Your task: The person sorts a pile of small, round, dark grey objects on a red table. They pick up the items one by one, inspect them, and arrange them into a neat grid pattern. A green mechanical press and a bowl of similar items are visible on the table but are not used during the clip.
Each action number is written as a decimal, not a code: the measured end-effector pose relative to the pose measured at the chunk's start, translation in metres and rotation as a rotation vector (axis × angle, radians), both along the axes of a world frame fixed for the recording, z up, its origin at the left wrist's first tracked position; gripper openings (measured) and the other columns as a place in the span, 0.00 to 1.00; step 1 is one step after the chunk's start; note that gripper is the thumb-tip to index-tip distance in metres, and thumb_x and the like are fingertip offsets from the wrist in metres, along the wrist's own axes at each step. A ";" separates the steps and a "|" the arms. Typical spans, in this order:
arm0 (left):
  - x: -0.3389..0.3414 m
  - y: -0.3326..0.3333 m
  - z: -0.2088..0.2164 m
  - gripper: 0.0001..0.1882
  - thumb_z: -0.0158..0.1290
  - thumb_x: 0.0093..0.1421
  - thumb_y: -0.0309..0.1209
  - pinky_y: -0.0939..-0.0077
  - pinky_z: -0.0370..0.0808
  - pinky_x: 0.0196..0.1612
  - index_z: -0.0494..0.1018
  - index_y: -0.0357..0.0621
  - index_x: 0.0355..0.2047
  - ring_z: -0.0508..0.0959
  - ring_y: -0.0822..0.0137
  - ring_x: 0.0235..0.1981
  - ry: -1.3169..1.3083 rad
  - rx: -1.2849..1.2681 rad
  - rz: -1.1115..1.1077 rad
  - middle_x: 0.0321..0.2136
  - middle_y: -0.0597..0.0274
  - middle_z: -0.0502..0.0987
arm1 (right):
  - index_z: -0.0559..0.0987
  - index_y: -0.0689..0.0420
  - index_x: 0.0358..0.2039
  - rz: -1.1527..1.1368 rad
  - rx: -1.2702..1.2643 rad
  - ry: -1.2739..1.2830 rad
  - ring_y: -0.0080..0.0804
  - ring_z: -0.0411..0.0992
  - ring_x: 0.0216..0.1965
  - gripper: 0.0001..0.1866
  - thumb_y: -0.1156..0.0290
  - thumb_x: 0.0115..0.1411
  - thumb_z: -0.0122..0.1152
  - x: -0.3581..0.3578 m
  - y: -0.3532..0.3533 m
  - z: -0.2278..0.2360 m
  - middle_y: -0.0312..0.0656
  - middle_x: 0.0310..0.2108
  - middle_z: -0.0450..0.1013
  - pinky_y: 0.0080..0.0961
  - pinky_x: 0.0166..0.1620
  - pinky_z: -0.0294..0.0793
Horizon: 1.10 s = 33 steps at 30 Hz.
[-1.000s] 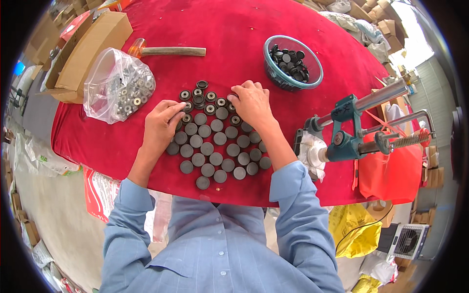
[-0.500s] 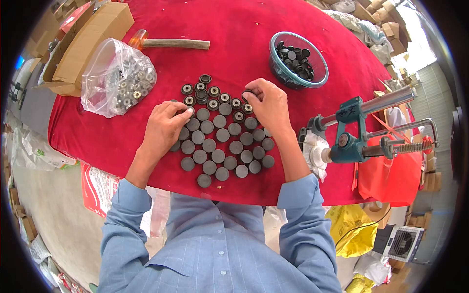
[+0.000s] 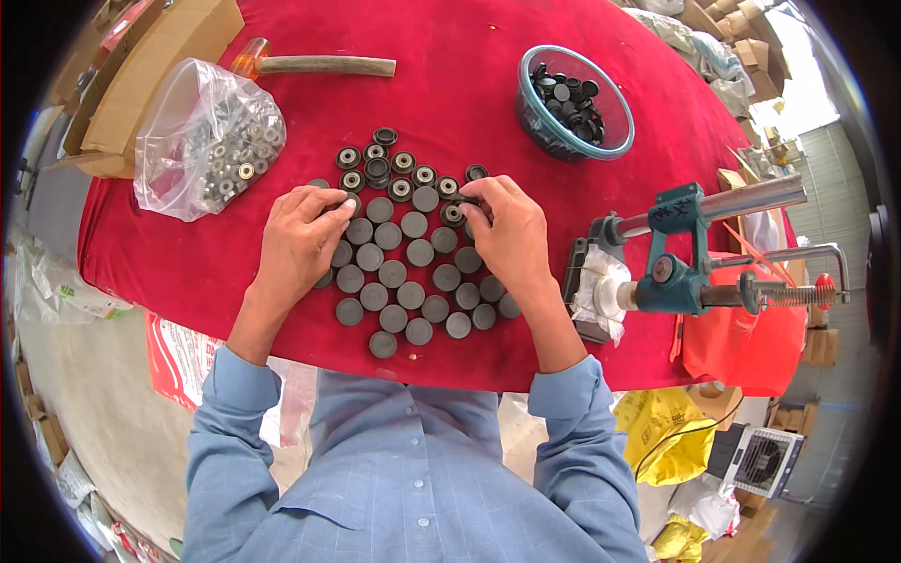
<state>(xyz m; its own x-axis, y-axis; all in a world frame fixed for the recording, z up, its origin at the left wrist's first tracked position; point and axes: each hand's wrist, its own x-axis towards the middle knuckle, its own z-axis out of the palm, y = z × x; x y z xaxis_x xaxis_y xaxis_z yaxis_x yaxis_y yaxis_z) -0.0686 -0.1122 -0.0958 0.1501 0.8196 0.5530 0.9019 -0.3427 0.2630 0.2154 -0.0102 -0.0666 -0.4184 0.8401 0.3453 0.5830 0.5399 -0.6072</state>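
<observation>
Grey-black round caps, several of them, lie face up in a loose cluster before me. Along the cluster's far side, other black caps show a metal bearing ring in their middle. At the left edge, my left hand is closed, thumb and fingers pinching a dark cap. On the other side, my right hand is closed around the edge of a bearing-fitted cap; its fingers partly hide that cap. Just beyond those fingers, another black cap sits apart from the hand.
Far left, a clear plastic bag of small metal bearings rests beside a cardboard box. Beyond lies a hammer with a wooden handle. A clear bowl holds black caps. At right stands a teal hand press with a protruding lever.
My right hand has left one black cap on the cloth and moved nearer to a bearing-fitted cap. My left hand keeps its pinch at the cluster's left edge. The whole view has shifted slightly.
</observation>
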 end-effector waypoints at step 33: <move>0.005 -0.012 -0.001 0.15 0.66 0.63 0.30 0.52 0.73 0.60 0.87 0.43 0.50 0.80 0.55 0.55 0.045 -0.017 0.047 0.50 0.63 0.85 | 0.84 0.60 0.53 -0.093 -0.047 -0.164 0.52 0.83 0.44 0.14 0.71 0.69 0.66 0.014 0.032 -0.005 0.49 0.44 0.80 0.48 0.48 0.82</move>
